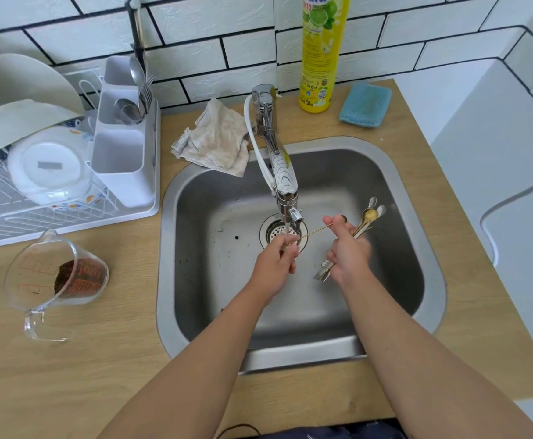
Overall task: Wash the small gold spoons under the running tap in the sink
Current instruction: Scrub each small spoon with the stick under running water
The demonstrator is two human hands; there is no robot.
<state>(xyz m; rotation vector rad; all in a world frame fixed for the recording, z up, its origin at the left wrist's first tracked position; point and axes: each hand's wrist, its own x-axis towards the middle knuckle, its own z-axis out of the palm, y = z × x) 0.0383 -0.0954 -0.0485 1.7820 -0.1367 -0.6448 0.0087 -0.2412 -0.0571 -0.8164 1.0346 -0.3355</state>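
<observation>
Both my hands are over the steel sink point(395, 198), just under the chrome tap point(282, 175). A thin stream of water point(285, 228) falls from the spout onto my left hand point(276, 259). That hand pinches the bowl end of one small gold spoon point(314, 232), whose thin handle runs up and right to the thumb and forefinger of my right hand point(350, 251). The right hand also grips a bundle of several small gold spoons point(368, 215); their bowls stick out above the fist and their handle ends below it.
A yellow dish soap bottle point(320, 55) and a blue sponge point(365, 104) stand behind the sink. A crumpled cloth point(217, 137) lies left of the tap. A white dish rack point(68, 172) with plates and cutlery sits at left, with a glass measuring jug point(53, 280) on its side in front of it.
</observation>
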